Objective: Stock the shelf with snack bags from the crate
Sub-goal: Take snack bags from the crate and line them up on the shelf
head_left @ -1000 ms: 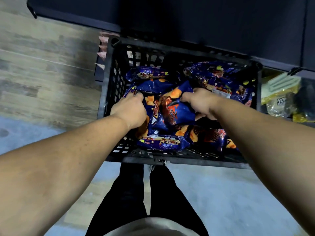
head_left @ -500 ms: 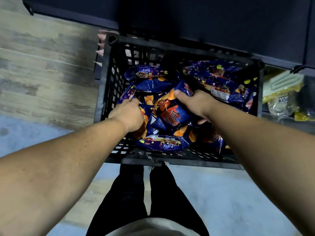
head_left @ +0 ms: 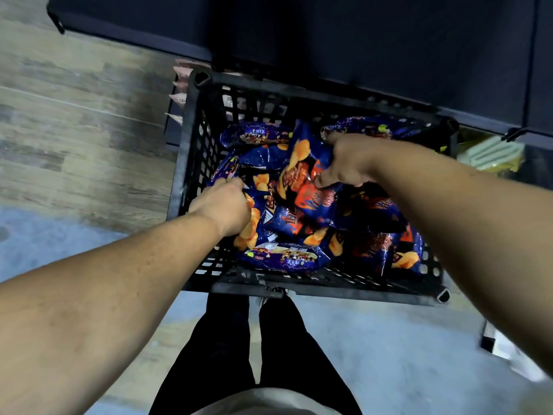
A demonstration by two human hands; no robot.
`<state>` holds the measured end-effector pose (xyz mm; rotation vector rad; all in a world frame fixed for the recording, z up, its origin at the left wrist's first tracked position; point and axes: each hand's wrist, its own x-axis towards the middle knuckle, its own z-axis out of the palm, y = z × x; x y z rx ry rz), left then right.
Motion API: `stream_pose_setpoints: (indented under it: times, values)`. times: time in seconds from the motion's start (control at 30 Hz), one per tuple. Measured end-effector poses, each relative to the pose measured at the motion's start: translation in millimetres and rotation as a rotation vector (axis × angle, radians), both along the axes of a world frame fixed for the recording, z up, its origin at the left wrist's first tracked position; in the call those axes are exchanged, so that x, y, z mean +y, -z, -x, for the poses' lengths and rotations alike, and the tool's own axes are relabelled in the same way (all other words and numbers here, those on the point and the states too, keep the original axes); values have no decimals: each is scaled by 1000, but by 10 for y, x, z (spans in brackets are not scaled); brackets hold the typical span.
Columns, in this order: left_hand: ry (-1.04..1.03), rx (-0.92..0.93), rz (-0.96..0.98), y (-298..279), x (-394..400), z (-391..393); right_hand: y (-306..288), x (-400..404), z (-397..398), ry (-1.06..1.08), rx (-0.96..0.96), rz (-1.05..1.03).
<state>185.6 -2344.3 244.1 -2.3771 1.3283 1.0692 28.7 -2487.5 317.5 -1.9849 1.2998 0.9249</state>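
A black plastic crate (head_left: 191,163) stands on the floor in front of me, filled with several blue snack bags printed with orange chips. My right hand (head_left: 344,166) grips one blue snack bag (head_left: 302,175) by its right side and holds it tilted up above the pile. At the crate's left side my left hand (head_left: 224,206) curls round the top edge of another blue bag (head_left: 254,229) that lies in the pile. More bags (head_left: 257,136) lie toward the back wall of the crate.
A dark shelf unit (head_left: 359,40) runs along the top, just behind the crate. Yellow and clear packets (head_left: 490,154) sit on its low shelf at right. Pink packets (head_left: 179,97) poke out left of the crate. Wood-look floor lies left, my legs (head_left: 254,348) below.
My right hand has lifted its bag up and toward the back of the crate, tilting it upright. My left hand has closed on a bag at the left and barely shifted.
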Motion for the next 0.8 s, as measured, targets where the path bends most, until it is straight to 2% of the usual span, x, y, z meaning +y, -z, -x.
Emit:
stream_pose_setpoints:
  times: [0.17,0.27,0.33,0.4,0.5,0.6,0.7,0.8]
  values:
    - [10,-2,15,6,-17,3,-121,-90,-133,-220,176,-131]
    - [-2,4,20,16,-11,-10,-63,-18,-258,-441,270,-161]
    - [-2,4,16,26,2,-21,35,66,-309,-574,281,-119]
    - [1,10,11,27,18,-21,190,133,-305,-593,192,26]
    - [-1,23,20,21,43,-28,390,216,-236,-365,-45,254]
    - [-2,36,21,31,47,-47,444,275,-150,2,-292,312]
    - [-4,29,17,47,41,-53,438,308,-72,389,-334,282]
    - [-5,20,13,54,43,-34,438,378,-34,606,-469,324]
